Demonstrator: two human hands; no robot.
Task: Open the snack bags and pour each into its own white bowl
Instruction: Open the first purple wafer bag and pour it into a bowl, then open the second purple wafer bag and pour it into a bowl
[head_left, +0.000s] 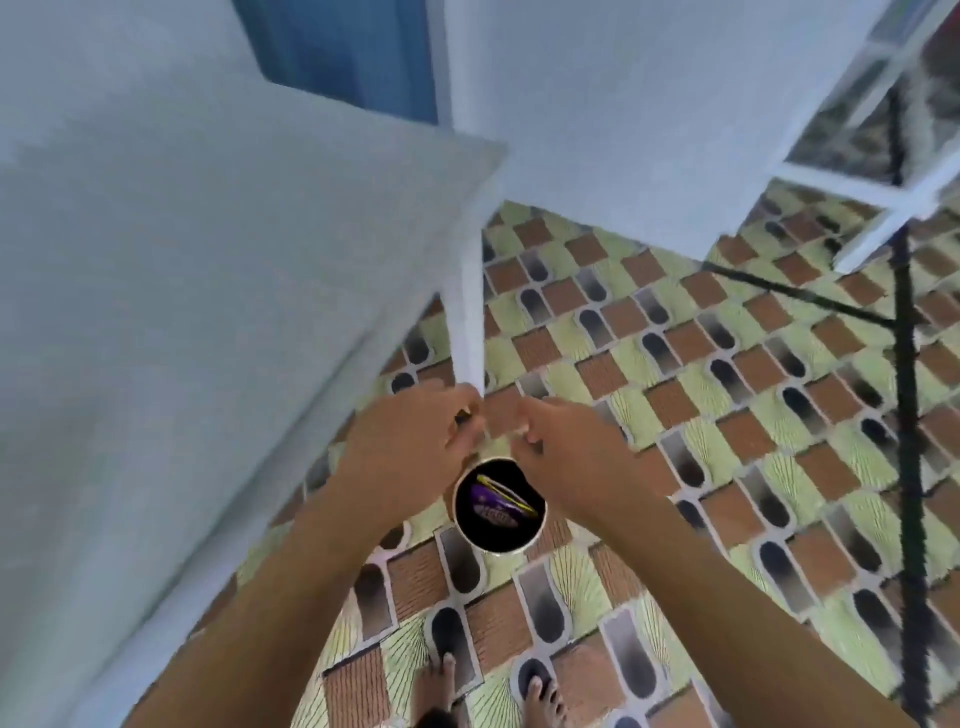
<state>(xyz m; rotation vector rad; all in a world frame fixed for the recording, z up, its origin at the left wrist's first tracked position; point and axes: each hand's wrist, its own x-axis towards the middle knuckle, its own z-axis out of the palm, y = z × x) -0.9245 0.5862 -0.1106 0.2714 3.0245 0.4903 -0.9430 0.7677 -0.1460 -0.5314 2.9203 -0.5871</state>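
Observation:
Both my hands hang close together above a small round bin (535, 538) with a black liner that stands on the floor. A purple and yellow snack wrapper (498, 501) lies inside the bin. My left hand (415, 436) has its fingers curled, and a small dark spot shows at the fingertips. My right hand (561, 441) has thumb and fingers drawn together near a pale spot. Motion blur hides whether either hand holds anything. No bowl or full snack bag is in view.
A white table (208, 312) fills the left side, with its leg (470, 322) just behind my hands. The floor (727, 415) is patterned tile. A thin black stand (906, 415) rises at the right, beside a white-framed window (883, 130). My bare feet (488, 696) show at the bottom.

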